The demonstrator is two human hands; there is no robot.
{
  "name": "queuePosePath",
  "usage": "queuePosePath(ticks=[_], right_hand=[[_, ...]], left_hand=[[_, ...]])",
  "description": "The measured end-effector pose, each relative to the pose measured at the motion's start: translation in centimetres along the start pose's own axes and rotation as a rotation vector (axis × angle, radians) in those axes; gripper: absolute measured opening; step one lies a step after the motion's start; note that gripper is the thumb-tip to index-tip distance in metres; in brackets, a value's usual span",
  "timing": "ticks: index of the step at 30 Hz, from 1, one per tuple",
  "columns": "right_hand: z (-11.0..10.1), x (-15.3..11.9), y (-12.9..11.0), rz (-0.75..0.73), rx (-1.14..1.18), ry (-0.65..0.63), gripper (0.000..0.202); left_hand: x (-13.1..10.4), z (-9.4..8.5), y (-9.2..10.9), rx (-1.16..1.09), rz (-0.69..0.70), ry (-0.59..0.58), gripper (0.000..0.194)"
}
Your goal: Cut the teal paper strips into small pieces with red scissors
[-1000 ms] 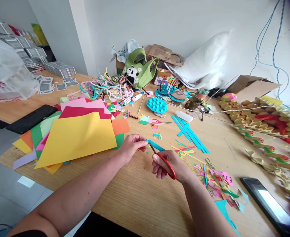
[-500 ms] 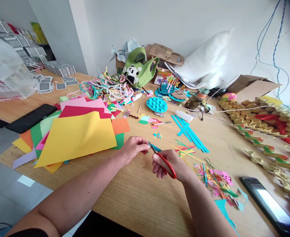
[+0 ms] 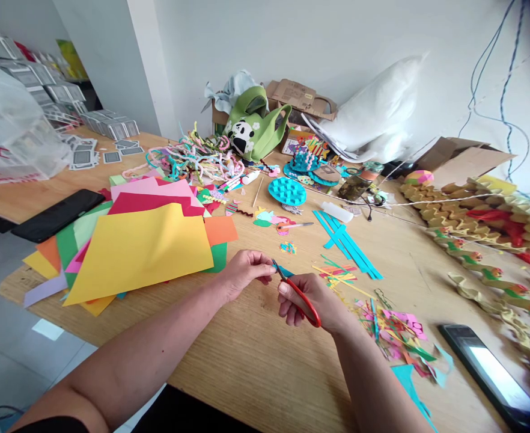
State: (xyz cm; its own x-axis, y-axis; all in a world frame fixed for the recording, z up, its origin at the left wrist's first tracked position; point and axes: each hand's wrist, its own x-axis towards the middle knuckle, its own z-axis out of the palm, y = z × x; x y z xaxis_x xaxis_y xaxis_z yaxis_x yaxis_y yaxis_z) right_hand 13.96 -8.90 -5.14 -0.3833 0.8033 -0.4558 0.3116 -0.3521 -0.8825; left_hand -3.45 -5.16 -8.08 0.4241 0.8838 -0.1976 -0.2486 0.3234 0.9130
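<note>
Scissors in right hand

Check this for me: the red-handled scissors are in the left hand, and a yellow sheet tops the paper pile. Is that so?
Not quite: the head view shows the red-handled scissors in the right hand. A yellow sheet does top the paper pile.

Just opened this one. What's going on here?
A person's right hand holds red-handled scissors, blades against a blue paper strip, while the left hand pinches at its end. Whether the blades have cut through is too small to tell. More blue strips lie beyond the right hand, colored paper scraps to its right, and stacked colored sheets at left.
</note>
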Motion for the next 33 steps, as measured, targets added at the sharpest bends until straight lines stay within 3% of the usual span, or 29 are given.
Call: queuePosePath(ticks=[13, 33], right_hand=[[0.57, 0.25, 0.06, -0.018, 0.011, 0.044, 0.054], [0.53, 0.22, -0.06, -0.01, -0.004, 0.04, 0.047]], left_hand=[[0.06, 0.05, -0.09, -0.037, 0.015, 0.021, 0.021], [-0.03, 0.16, 0.2, -0.026, 0.016, 0.041, 0.021]])
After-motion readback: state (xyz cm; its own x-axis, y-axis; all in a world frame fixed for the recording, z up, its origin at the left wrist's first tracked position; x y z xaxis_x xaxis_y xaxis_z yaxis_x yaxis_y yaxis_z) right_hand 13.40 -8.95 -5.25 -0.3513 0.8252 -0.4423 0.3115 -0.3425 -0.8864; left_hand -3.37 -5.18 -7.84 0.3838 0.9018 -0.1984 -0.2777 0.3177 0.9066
